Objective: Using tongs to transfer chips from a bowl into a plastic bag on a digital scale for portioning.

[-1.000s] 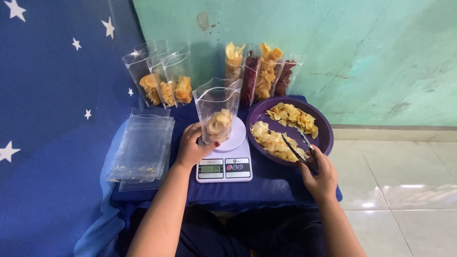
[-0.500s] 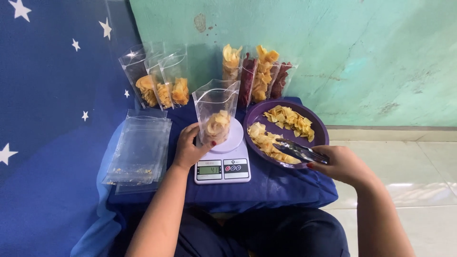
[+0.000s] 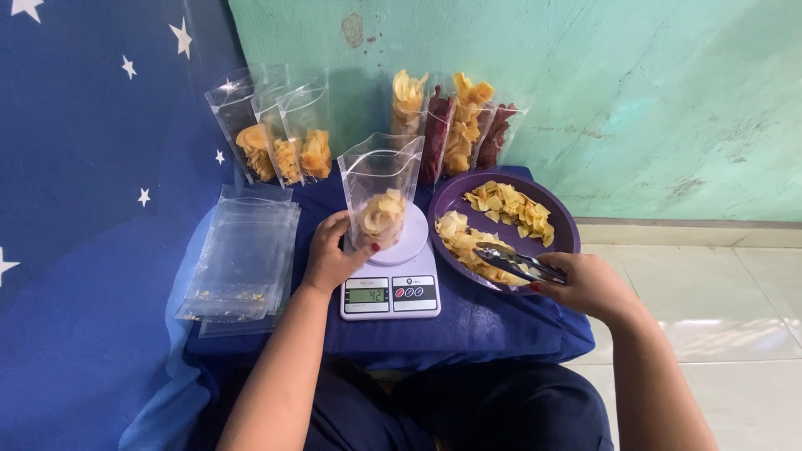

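One white scale (image 3: 391, 284), one clear bag (image 3: 380, 196) of yellow chips standing on it, left hand (image 3: 332, 255) wrapped round the bag, right hand (image 3: 585, 284) gripping metal tongs (image 3: 518, 264) over one purple plate (image 3: 501, 188) right of the scale, maybe seven filled bags behind

Left forearm extended forward, bare; left hand (image 3: 332, 255) upright, fingers curled in a loose grip, thumb forward, red nails visible. Right forearm angled inward from lower right; right hand (image 3: 585, 282) palm-down, fingers closed in a firm grip, knuckles up.
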